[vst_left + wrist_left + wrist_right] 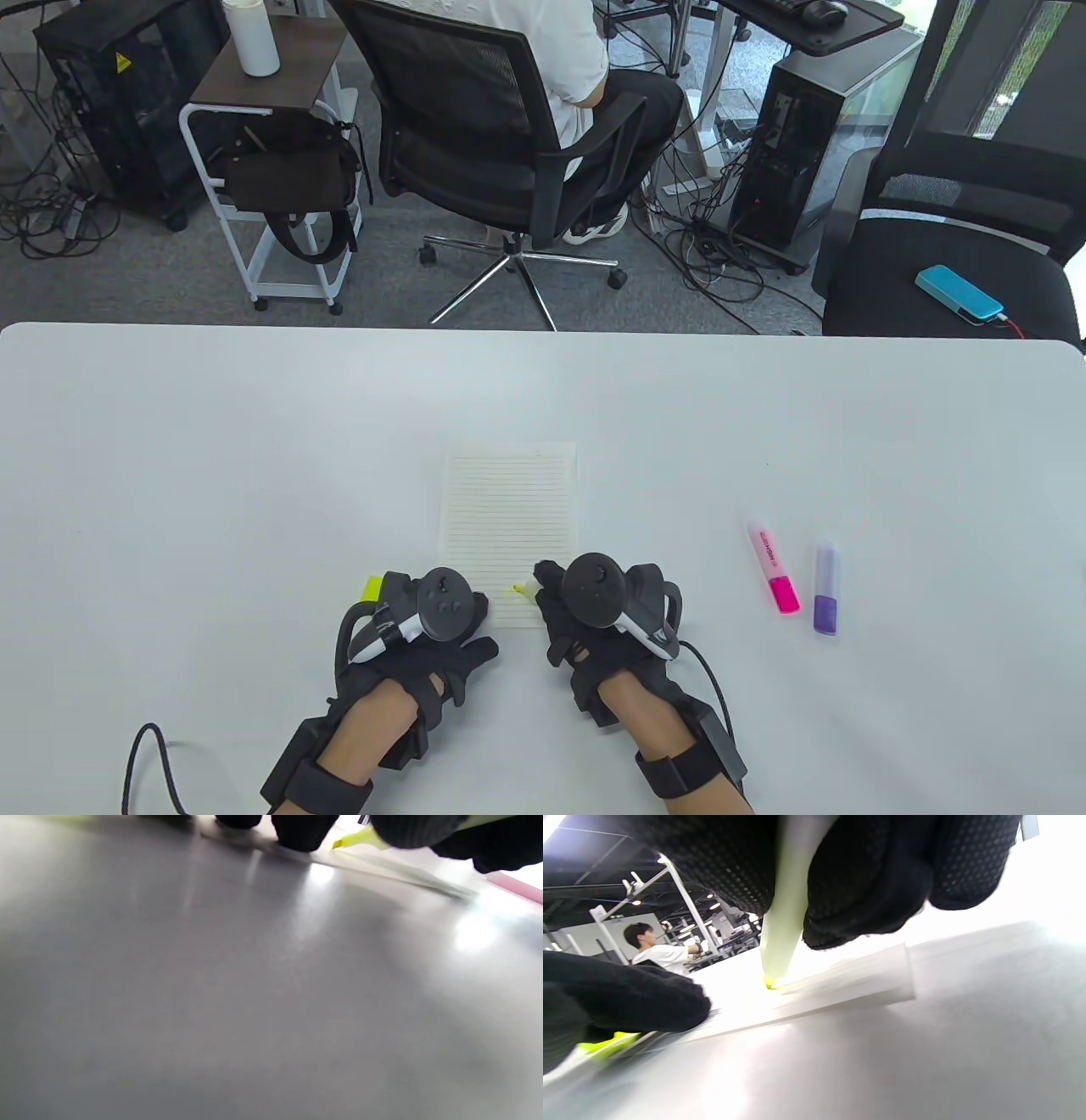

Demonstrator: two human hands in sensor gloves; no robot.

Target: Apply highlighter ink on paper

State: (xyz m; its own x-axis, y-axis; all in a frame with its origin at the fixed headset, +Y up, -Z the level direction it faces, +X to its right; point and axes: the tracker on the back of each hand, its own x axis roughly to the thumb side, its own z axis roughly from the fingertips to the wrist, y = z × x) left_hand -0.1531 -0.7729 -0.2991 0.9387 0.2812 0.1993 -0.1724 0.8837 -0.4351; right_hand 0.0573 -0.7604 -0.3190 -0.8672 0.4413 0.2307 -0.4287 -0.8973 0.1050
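A lined sheet of paper (509, 518) lies on the white table (212, 475). My right hand (585, 603) grips an uncapped yellow highlighter (782, 908). Its tip (769, 982) touches the paper near the lower edge, where a small yellow mark (516, 590) shows. My left hand (433, 611) rests at the paper's lower left corner, fingertips (301, 832) pressing down on the sheet. The yellow cap (372, 587) sticks out at the left hand's left side and shows beneath it in the right wrist view (606, 1046). I cannot tell whether the hand grips it.
A pink highlighter (774, 567) and a purple highlighter (826, 590), both capped, lie on the table to the right of my right hand. An office chair with a seated person (509, 127) and a black chair (950, 280) stand beyond the far table edge.
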